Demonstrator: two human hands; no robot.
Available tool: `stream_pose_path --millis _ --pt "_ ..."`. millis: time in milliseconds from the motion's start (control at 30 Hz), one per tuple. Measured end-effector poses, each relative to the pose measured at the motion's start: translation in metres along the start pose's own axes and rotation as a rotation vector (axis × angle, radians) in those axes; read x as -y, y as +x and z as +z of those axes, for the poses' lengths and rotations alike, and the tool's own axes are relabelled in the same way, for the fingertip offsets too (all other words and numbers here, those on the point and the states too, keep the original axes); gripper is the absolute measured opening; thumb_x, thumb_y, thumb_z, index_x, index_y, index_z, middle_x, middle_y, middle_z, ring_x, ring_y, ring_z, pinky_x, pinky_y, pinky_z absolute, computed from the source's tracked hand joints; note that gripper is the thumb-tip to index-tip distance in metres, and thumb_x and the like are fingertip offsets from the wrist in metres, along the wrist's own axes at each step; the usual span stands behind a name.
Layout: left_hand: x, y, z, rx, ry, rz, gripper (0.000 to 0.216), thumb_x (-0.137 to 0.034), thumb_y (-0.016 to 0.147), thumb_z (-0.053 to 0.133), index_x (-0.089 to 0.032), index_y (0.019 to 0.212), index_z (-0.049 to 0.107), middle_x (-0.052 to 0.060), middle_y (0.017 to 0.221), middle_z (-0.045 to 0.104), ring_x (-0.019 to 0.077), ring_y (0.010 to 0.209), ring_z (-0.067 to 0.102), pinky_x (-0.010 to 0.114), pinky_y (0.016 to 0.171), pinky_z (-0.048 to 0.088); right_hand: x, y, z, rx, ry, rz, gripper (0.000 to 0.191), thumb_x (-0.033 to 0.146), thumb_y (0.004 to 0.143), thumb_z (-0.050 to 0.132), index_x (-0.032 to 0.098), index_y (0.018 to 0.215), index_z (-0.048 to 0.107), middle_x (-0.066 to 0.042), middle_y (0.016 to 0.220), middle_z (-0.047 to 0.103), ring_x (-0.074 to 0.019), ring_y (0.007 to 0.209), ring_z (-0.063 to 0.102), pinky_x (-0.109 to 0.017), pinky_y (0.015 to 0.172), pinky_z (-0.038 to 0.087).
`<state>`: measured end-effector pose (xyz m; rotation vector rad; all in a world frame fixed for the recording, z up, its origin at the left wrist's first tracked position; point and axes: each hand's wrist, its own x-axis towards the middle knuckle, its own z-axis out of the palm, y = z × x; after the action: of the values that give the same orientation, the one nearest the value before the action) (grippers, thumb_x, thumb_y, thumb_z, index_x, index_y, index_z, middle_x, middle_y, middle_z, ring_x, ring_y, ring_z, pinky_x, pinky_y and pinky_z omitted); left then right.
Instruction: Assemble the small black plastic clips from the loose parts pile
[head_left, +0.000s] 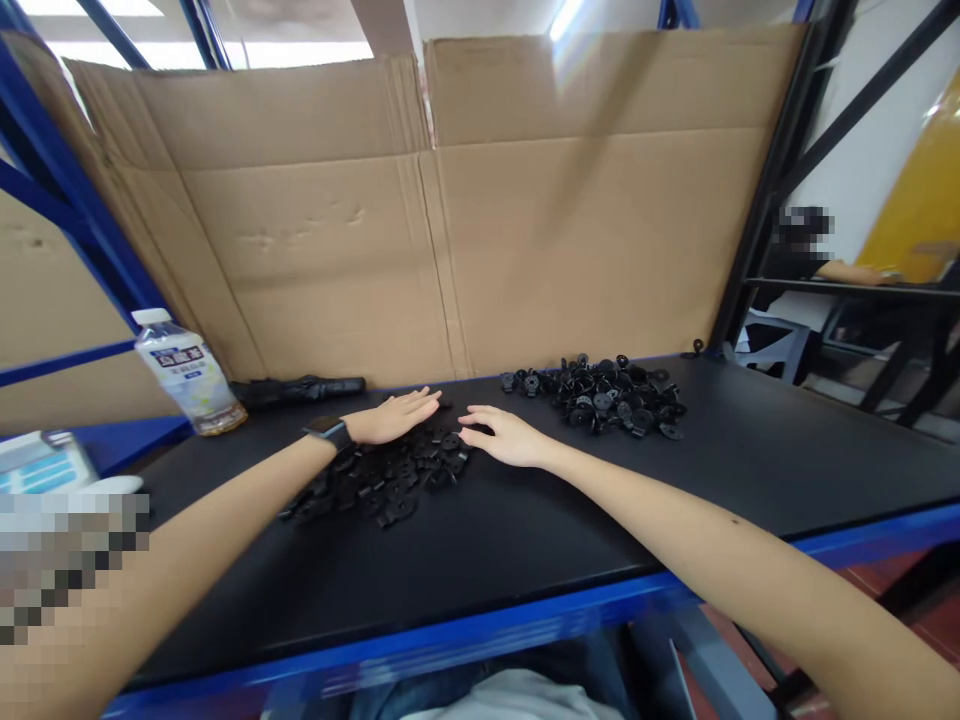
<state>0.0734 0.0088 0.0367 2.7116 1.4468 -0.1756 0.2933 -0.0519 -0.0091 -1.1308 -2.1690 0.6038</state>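
Note:
Two loose heaps of small black plastic parts lie on the black worktop [517,570]. The nearer heap [382,480] sits under my hands, and the farther heap [600,395] lies to the right against the cardboard. My left hand [394,415], with a black smartwatch [328,432] on its wrist, lies palm down over the heap's far edge, holding nothing. My right hand [502,437] is also palm down, with its fingertips at the heap's right end. Its fingers touch or nearly touch the parts; I cannot tell which.
Upright cardboard sheets [300,230] line the worktop's back. A plastic water bottle [189,372] and a black folded umbrella [300,390] lie back left. Blue steel shelving [75,180] frames the left side. A person's forearm [851,272] rests on a dark shelf at right.

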Motion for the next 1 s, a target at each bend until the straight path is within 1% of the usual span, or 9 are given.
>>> stream_pose_path --millis 133,233,333,433,633,733,833,933,1000 --pt "-0.003 -0.071 -0.003 -0.1 0.013 0.025 0.063 -0.059 0.088 0.013 -0.027 0.143 0.009 0.003 0.149 0.009 0.0233 0.137 0.008 0.05 0.108 0.01 0.017 -0.014 0.002 0.139 0.042 -0.069 0.073 0.064 0.081 0.038 0.02 0.139 0.034 -0.011 0.146 0.027 -0.0246 0.136 0.018 -0.041 0.109 0.016" --pt "-0.005 -0.118 0.012 -0.119 0.051 0.0 0.068 -0.062 0.085 0.027 -0.031 0.142 0.006 0.003 0.149 0.005 0.0266 0.137 0.007 0.053 0.108 0.012 0.028 -0.025 0.005 0.229 -0.008 -0.074 0.081 0.07 0.076 0.039 0.027 0.143 0.022 -0.01 0.15 0.015 -0.0288 0.137 0.009 -0.046 0.108 0.013" --pt "-0.006 -0.141 0.033 -0.166 0.09 -0.038 0.074 -0.065 0.08 0.038 -0.035 0.141 0.009 0.003 0.149 0.004 0.0307 0.136 0.01 0.056 0.106 0.015 0.033 -0.026 0.015 0.24 -0.089 -0.085 0.079 0.07 0.075 0.041 0.031 0.142 0.023 -0.009 0.151 0.009 -0.0325 0.136 0.008 -0.05 0.107 0.011" --pt "-0.002 -0.132 0.044 -0.196 0.069 -0.053 0.07 -0.065 0.081 0.038 -0.036 0.14 0.015 0.003 0.148 0.009 0.0326 0.135 0.015 0.057 0.104 0.019 0.03 -0.016 0.027 0.17 -0.138 -0.114 0.068 0.062 0.082 0.039 0.028 0.14 0.031 -0.01 0.15 0.014 -0.0308 0.136 0.015 -0.047 0.108 0.014" --pt "0.014 -0.088 0.042 -0.263 0.022 -0.004 0.068 -0.064 0.082 0.035 -0.036 0.141 0.015 0.006 0.149 0.011 0.0295 0.135 0.018 0.058 0.104 0.017 0.018 -0.001 0.03 -0.024 -0.129 -0.148 0.044 0.043 0.086 0.046 0.022 0.125 0.051 -0.013 0.143 0.032 -0.0246 0.132 0.028 -0.042 0.103 0.028" --pt "0.012 -0.085 0.041 -0.344 0.06 0.043 0.067 -0.064 0.082 0.035 -0.033 0.14 0.021 0.006 0.149 0.014 0.0279 0.136 0.017 0.057 0.106 0.012 0.02 -0.003 0.029 -0.069 -0.197 -0.208 0.043 0.038 0.084 0.051 0.022 0.124 0.051 -0.012 0.141 0.034 -0.0243 0.13 0.031 -0.043 0.104 0.026" --pt "0.004 -0.089 0.039 -0.406 0.131 0.105 0.067 -0.063 0.082 0.036 -0.029 0.139 0.028 0.006 0.148 0.02 0.026 0.135 0.02 0.054 0.109 0.006 0.026 -0.004 0.031 -0.111 -0.274 -0.322 0.039 0.033 0.085 0.051 0.022 0.122 0.052 -0.011 0.137 0.04 -0.0226 0.128 0.034 -0.043 0.106 0.02" --pt "-0.003 -0.089 0.037 -0.399 0.165 0.141 0.068 -0.064 0.083 0.034 -0.025 0.138 0.03 0.008 0.146 0.027 0.0251 0.134 0.023 0.051 0.11 0.004 0.03 0.003 0.035 -0.155 -0.248 -0.371 0.022 0.029 0.086 0.05 0.02 0.1 0.064 -0.01 0.125 0.053 -0.0218 0.12 0.043 -0.041 0.104 0.022" --pt "-0.006 -0.089 0.036 -0.377 0.159 0.141 0.067 -0.063 0.084 0.031 -0.023 0.138 0.031 0.008 0.145 0.028 0.0243 0.134 0.024 0.05 0.11 0.004 0.032 0.009 0.035 -0.222 -0.098 -0.325 0.018 0.029 0.085 0.051 0.019 0.085 0.066 -0.008 0.111 0.061 -0.0206 0.108 0.051 -0.039 0.098 0.031"
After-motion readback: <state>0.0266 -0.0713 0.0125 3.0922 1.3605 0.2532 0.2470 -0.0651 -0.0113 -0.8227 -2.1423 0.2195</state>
